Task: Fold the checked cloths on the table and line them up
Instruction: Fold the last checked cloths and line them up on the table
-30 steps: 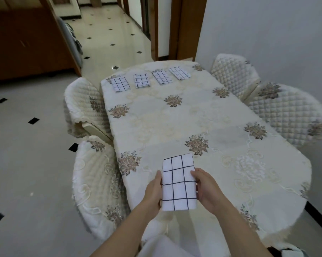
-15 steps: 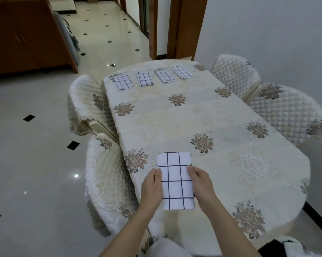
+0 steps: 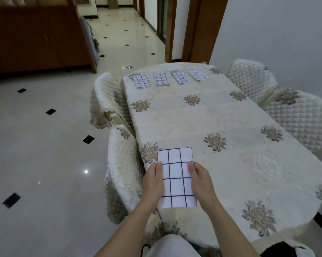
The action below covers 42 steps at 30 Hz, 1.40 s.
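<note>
A folded white cloth with a dark check (image 3: 176,177) is held flat over the near left corner of the table (image 3: 230,127). My left hand (image 3: 153,182) grips its left edge and my right hand (image 3: 200,182) grips its right edge, thumbs on top. Several folded checked cloths lie in a row along the far end of the table: the leftmost cloth (image 3: 141,81), a second cloth (image 3: 161,79), a third cloth (image 3: 180,77) and the rightmost cloth (image 3: 197,75).
The table wears a cream cloth with brown flower prints. Covered chairs stand at its left side (image 3: 119,164) and right side (image 3: 295,112). A polished tile floor (image 3: 45,145) spreads to the left, and a wooden cabinet (image 3: 36,38) stands at the back left.
The held cloth has straightened from a slight tilt and sits squarer between my hands. My view has swung so the table lies further right and the row of cloths looks closer.
</note>
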Tool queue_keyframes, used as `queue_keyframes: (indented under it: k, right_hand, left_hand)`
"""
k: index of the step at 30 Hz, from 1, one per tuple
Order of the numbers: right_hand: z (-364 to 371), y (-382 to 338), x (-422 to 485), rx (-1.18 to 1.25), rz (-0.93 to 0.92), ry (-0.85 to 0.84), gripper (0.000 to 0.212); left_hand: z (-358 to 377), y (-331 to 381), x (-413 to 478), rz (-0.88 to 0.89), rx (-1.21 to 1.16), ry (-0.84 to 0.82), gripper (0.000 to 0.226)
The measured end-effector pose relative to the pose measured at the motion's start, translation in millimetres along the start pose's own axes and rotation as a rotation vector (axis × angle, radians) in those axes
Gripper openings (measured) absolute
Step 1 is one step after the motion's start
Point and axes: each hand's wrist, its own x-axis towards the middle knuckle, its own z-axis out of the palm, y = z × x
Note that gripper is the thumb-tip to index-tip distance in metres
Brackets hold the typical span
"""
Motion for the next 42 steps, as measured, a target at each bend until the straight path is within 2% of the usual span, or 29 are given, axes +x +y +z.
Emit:
queue_keyframes:
  k: [6,16,23,29,35,42]
  right_hand:
    - [17.4,-1.4,-31.3,-0.072,-0.028,0.000,0.046]
    - [110.5,-6.1,-95.1,-0.134,-0.179,-0.237,0.040]
    - [182.1,-33.0,-108.0,-0.187,-0.285,-0.369,0.039]
    - [265.6,-49.6,-94.4,-0.247,-0.286,-0.431,0.041]
    - [380.5,-89.3,-66.9,-0.293,-0.295,-0.451,0.040]
    - [480.1,-136.5,-37.1,-0.318,-0.290,-0.402,0.043]
  left_hand:
    - [-23.4,-4.6,-39.3,0.006,0.065,0.165,0.038]
    - [-114.8,-43.5,-100.3,-0.076,0.172,0.499,0.040]
    - [-187.0,-62.3,-97.8,-0.119,0.219,0.655,0.043]
    - [-253.2,-96.3,-54.1,-0.161,0.182,0.689,0.043]
    - [-349.7,-116.0,21.0,-0.154,0.166,0.673,0.043]
    - [-444.9,-116.9,97.7,-0.135,0.175,0.617,0.043]
